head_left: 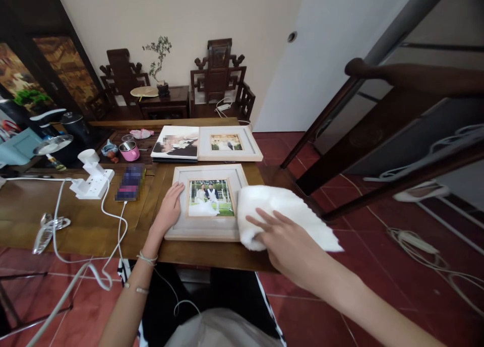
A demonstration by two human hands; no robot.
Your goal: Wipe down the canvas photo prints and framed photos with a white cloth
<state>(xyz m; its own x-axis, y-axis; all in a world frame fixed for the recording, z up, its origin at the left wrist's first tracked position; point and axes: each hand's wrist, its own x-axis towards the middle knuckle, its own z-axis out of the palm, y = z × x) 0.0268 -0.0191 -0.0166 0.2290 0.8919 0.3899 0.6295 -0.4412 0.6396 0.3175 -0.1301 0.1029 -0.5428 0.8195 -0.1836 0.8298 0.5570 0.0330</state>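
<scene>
A white picture frame [206, 227] with a photo of two people in it lies flat on the wooden table in front of me. My left hand [170, 209] grips its left edge, fingertips on the top of the border. Under my right hand [274, 232] is a fluffy white cloth [289, 206], bunched against the frame's right side and covering that edge. The fingers are bent into the cloth, and its far end hangs past the table edge. Behind it lie a second white frame [249, 144] and a photo album [176, 153], side by side.
A power strip [99, 183] with plugs and white cables, a phone [130, 183], a pink cup [129, 151] and a clear hair claw [47, 232] occupy the left of the wooden table [151, 243]. A dark wooden chair [355, 130] stands close on the right; cables [416, 246] lie on the floor.
</scene>
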